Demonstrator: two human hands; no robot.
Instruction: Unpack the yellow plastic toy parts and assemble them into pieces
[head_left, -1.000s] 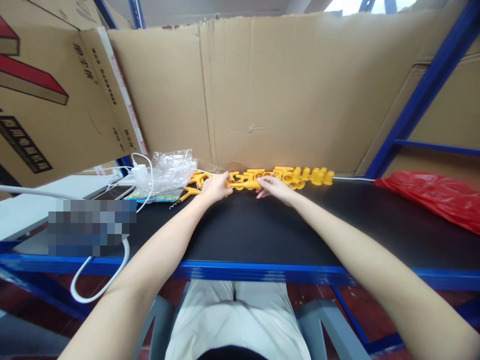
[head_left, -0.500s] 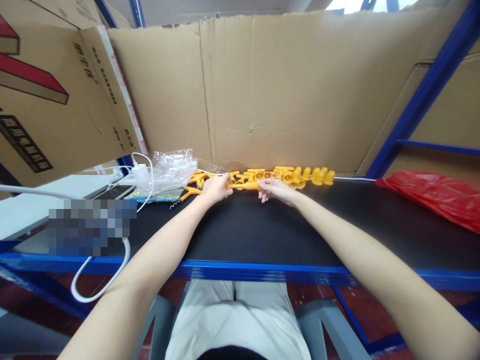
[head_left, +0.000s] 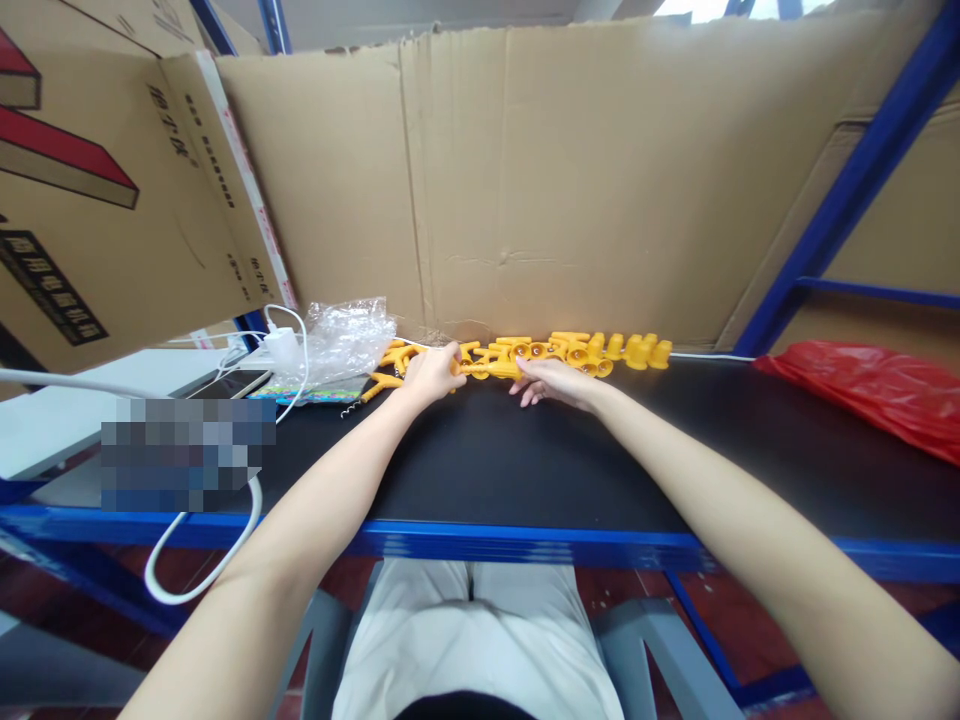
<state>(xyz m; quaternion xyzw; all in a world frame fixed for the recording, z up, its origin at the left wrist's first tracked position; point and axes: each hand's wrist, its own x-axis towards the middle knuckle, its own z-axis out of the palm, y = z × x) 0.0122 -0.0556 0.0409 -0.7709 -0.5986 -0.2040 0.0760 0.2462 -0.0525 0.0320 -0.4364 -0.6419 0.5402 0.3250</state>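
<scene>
A yellow plastic corkscrew [head_left: 491,369] spans the gap between my hands, lying roughly sideways just above the black tabletop. My left hand [head_left: 433,376] is closed around its handle end. At its other end, the thumb and fingers of my right hand [head_left: 551,382] pinch the wider yellow part, the lower fingers loosely spread. Behind my hands lies a row of yellow corkscrew parts, with cup-shaped pieces [head_left: 646,352] at its right end. Left of my left hand rests a yellow corkscrew handle [head_left: 382,385] with its metal spiral [head_left: 350,408] bare.
A tall cardboard sheet [head_left: 600,180] stands behind the table. Clear plastic wrap [head_left: 349,335], a white charger [head_left: 283,350] with cables and a white panel [head_left: 67,410] are on the left. A red plastic bag [head_left: 862,390] lies at the right. A blue rail [head_left: 525,542] edges the front.
My right hand has shifted slightly around its end of the corkscrew, its lower fingers spreading a little. My left hand keeps its hold in nearly the same place.
</scene>
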